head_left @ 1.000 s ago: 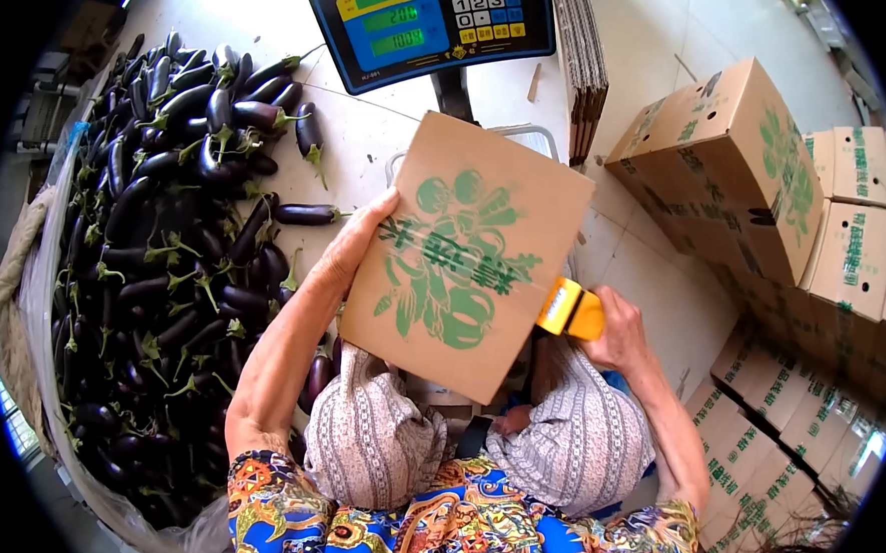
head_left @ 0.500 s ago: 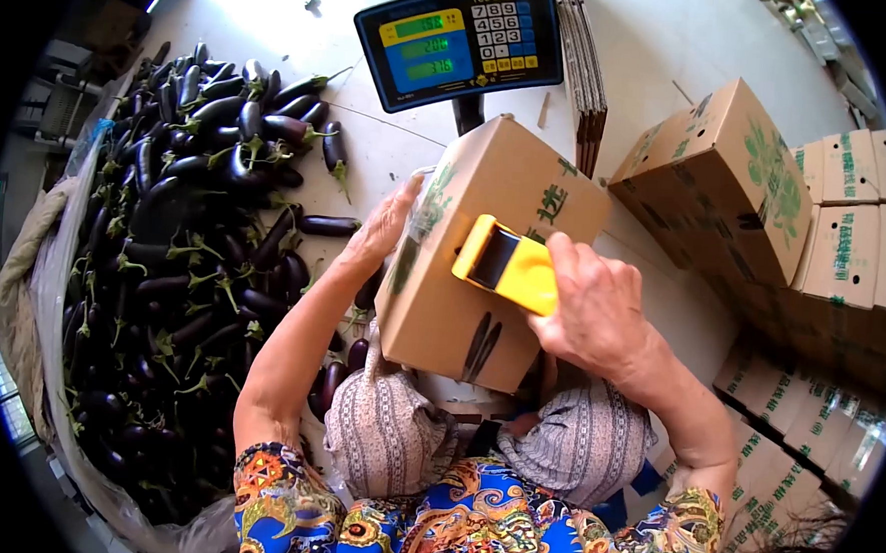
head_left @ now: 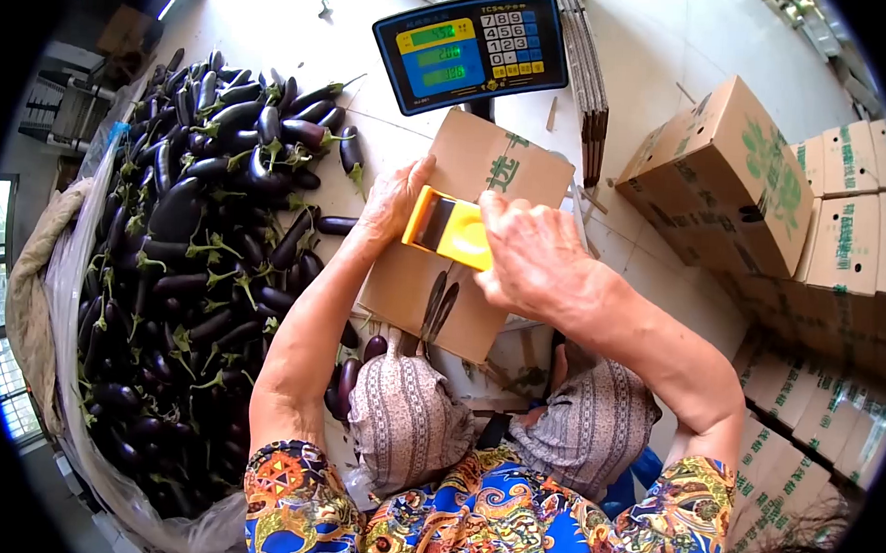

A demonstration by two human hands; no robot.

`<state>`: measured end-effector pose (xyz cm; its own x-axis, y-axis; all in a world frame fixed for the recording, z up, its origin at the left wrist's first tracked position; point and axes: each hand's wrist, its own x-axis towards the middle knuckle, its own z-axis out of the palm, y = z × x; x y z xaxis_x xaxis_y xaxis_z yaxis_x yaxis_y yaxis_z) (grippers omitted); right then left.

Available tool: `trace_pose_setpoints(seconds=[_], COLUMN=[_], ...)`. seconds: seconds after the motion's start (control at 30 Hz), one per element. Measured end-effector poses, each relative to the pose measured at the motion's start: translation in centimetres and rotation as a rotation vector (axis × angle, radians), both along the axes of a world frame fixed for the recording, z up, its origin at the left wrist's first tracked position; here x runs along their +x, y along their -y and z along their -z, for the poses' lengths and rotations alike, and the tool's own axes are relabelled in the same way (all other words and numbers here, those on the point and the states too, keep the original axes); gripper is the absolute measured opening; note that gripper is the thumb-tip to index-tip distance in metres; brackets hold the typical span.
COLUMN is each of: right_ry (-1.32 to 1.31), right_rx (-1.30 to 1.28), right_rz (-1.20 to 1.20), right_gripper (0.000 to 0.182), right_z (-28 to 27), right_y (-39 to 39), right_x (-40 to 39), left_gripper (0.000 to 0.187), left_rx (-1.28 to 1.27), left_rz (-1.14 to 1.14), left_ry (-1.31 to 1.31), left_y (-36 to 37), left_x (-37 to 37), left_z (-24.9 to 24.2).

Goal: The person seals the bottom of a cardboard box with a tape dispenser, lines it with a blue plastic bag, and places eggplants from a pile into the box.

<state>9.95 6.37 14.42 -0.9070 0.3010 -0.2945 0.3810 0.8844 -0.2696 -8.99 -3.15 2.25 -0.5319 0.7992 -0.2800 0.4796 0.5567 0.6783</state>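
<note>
A brown cardboard carton [head_left: 486, 324] with green print and a dark eggplant drawing lies in front of me, above my knees. In my right hand [head_left: 544, 257] is a yellow tape dispenser [head_left: 462, 233], its dark roller end against the carton's left edge. My left hand [head_left: 395, 202] lies along that same edge, fingers stretched out, just beside the dispenser. Behind the carton stands a scale display [head_left: 472, 53] with lit green digits and a keypad.
A large heap of eggplants [head_left: 199, 254] fills a plastic-lined enclosure [head_left: 71, 307] at left. Flattened cardboard [head_left: 590, 104] stands beside the display. On the right are a carton [head_left: 719, 181] and stacked cartons [head_left: 846, 238], with more printed boxes [head_left: 784, 465] lower down.
The carton has turned, so its left side face no longer shows. The tape dispenser and my right hand have moved left to its edge, close to my left hand.
</note>
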Motion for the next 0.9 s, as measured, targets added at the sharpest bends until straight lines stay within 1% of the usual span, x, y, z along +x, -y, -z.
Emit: trace_pose_setpoints(seconds=[0.03,0.07,0.1,0.17,0.23,0.37,0.4,0.5,0.67,0.77,0.8,0.83,0.9], right_ry=[-0.023,-0.046,-0.068,-0.059,-0.153,-0.236,-0.218,-0.372,-0.323,-0.24,-0.225,-0.182,-0.058], right_rx=[0.008,0.017,0.025,0.006,-0.025,-0.034,-0.046,-0.061,-0.058,-0.078,-0.096,-0.111,-0.069], right_rz=[-0.007,-0.017,-0.03,0.06,0.045,0.09,0.116,0.148,0.247,0.309,0.318,0.329,0.323], right_gripper=[0.056,0.055,0.054,0.05,0.05,0.05,0.048,0.05,0.053,0.054,0.051,0.048,0.047], right_z=[0.1,0.2,0.3,1.0,2.3,6.3,7.5,12.2,18.9,19.9,20.2,20.0,19.4], right_y=[-0.1,-0.6,-1.1,-2.1,-3.2,-4.6,-4.8,-5.6,-6.3,-5.5,-5.4,-5.3,-4.9], right_x=[1.1,2.8,4.6,7.8,11.0,17.1,18.5,22.0,27.9,29.8,29.7,28.8,25.9], left_gripper=[0.049,0.053,0.057,0.059,0.059,0.06,0.061,0.062,0.064,0.067,0.067,0.067,0.067], left_rx=[-0.001,0.025,0.006,-0.014,-0.047,-0.025,-0.018,-0.002,0.017,0.046,0.034,0.021,0.06], left_rz=[-0.01,-0.036,-0.066,-0.091,-0.098,-0.11,-0.101,-0.088,-0.086,-0.089,-0.101,-0.12,-0.117], left_ry=[-0.015,-0.049,-0.063,-0.008,-0.024,-0.04,-0.068,-0.092,-0.086,-0.11,-0.079,-0.051,-0.079], left_y=[0.0,0.2,0.3,0.2,0.3,0.2,0.2,0.3,0.3,0.2,0.1,0.2,0.2], left_x=[0.0,-0.7,-0.6,-0.6,-0.6,-0.7,-0.9,-0.8,-0.7,-0.7,-0.7,-0.7,-0.8], left_z=[0.2,2.0,1.6,1.6,1.8,1.6,2.1,2.0,1.7,2.1,2.1,2.1,2.4])
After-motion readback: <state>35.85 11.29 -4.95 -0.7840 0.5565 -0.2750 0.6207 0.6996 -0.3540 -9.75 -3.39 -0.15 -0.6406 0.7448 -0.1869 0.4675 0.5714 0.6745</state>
